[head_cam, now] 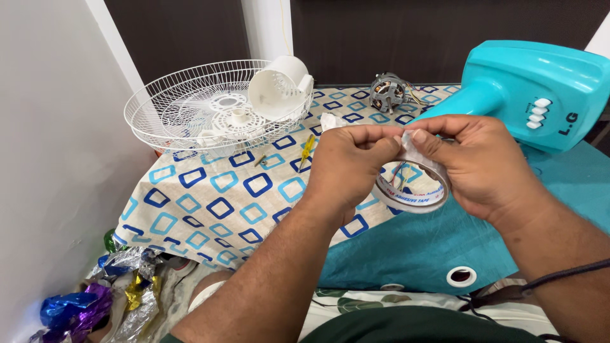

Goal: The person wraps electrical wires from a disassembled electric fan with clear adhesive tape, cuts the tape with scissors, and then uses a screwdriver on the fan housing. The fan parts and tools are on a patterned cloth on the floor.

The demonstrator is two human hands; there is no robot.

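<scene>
Holding a roll of clear tape at centre frame, I am pinching its loose end between the thumb and fingertips of my left hand and right hand, both closed tight on it. The roll is hanging over the near edge of the patterned cloth, above the teal fan base. The white fan grille is sitting upper left, well apart.

Bright even light, soft shadows, sharp
</scene>
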